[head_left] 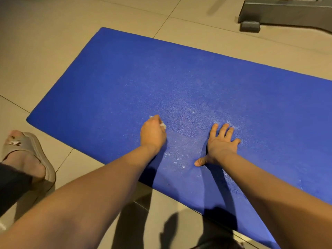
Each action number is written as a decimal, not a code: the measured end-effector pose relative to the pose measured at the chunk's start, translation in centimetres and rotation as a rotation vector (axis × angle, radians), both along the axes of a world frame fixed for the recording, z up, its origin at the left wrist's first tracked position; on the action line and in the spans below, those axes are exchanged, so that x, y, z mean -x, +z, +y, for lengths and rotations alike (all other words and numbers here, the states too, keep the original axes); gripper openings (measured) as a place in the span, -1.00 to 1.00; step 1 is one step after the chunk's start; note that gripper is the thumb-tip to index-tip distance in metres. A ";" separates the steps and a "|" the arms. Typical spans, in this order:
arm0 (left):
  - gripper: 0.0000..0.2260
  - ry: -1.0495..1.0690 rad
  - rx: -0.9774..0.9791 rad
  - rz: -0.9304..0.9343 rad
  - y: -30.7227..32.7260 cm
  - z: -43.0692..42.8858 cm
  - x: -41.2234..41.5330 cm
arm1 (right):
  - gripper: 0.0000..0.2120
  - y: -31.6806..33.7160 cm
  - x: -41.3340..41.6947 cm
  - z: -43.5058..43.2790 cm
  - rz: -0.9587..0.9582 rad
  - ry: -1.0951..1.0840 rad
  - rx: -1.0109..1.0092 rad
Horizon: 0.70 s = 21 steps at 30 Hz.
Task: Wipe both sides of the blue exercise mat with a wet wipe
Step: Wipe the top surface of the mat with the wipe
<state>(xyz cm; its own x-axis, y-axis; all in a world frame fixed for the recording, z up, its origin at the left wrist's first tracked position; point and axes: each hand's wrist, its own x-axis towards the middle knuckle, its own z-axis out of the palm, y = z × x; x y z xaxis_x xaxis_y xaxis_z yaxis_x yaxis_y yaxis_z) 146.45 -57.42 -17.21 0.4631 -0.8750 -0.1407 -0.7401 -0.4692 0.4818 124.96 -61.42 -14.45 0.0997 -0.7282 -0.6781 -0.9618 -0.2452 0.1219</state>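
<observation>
Mat [179,83] flat, long axis left-far to right-near

The exercise mat [179,78] lies flat on the tiled floor [53,42], running from near left to far right. Both hands are on its near half: the left hand [152,135] curled over a wet wipe [162,125], the right hand [221,142] spread flat just to its right. A sandalled foot [27,159] stands on the floor left of the mat's near corner, and a metal frame base [287,13] sits beyond the far edge.
</observation>
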 end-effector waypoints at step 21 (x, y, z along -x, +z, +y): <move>-0.86 -0.038 -0.065 -0.201 -1.2 3.0 -1.6 | 0.62 0.4 -0.2 0.1 0.017 0.011 -0.023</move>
